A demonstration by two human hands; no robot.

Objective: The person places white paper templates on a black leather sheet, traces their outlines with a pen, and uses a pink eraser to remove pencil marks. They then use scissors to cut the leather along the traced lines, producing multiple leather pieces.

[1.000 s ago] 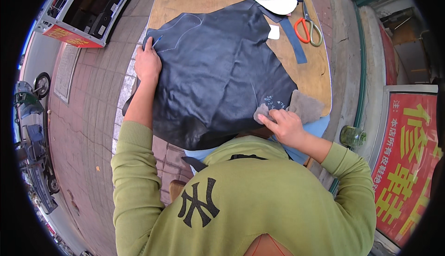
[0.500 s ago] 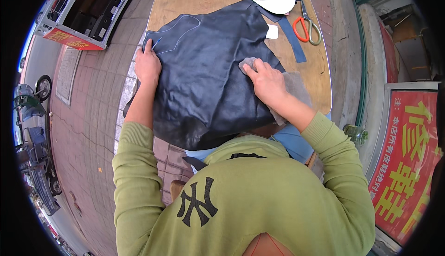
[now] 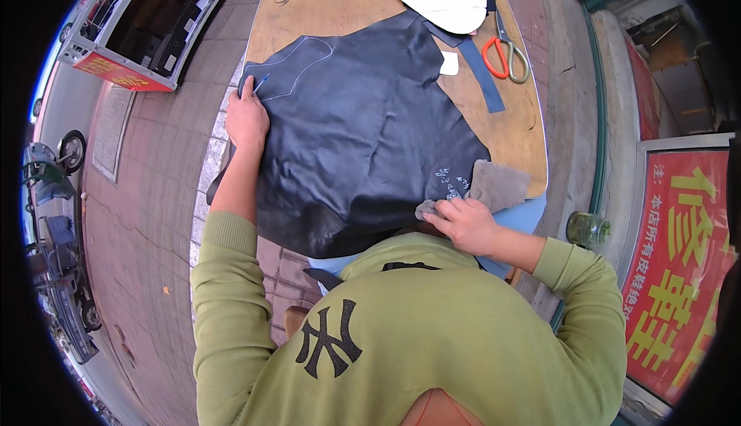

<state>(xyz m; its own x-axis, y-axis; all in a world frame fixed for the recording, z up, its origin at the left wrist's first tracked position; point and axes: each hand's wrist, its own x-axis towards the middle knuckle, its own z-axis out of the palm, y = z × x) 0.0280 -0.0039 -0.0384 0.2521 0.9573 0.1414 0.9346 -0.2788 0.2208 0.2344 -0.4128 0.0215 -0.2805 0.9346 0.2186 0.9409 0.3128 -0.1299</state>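
A large sheet of black leather [image 3: 363,129] lies across the table and hangs over its near edge. White outlines are drawn at its upper left, and pale marks show near its right edge. My left hand [image 3: 248,121] is closed on the left edge of the leather. A thin blue pen [image 3: 263,82] shows by its fingertips; whether the fingers hold it I cannot tell. My right hand [image 3: 467,225] is closed on a bunched grey cloth [image 3: 424,209], pressed to the leather's near right part. A larger piece of grey cloth [image 3: 500,185] lies beside that hand.
On the wooden table [image 3: 340,1] lie orange-and-green-handled scissors [image 3: 505,57], white pattern pieces [image 3: 444,5], a dark strip [image 3: 483,75] and a small white card [image 3: 449,63]. A glass jar [image 3: 588,230] stands at right. A cart [image 3: 154,32] is at upper left.
My right hand has drawn the bunched cloth toward me and slightly right across the leather. Pale marks now show near it. My left hand keeps its place on the leather's edge.
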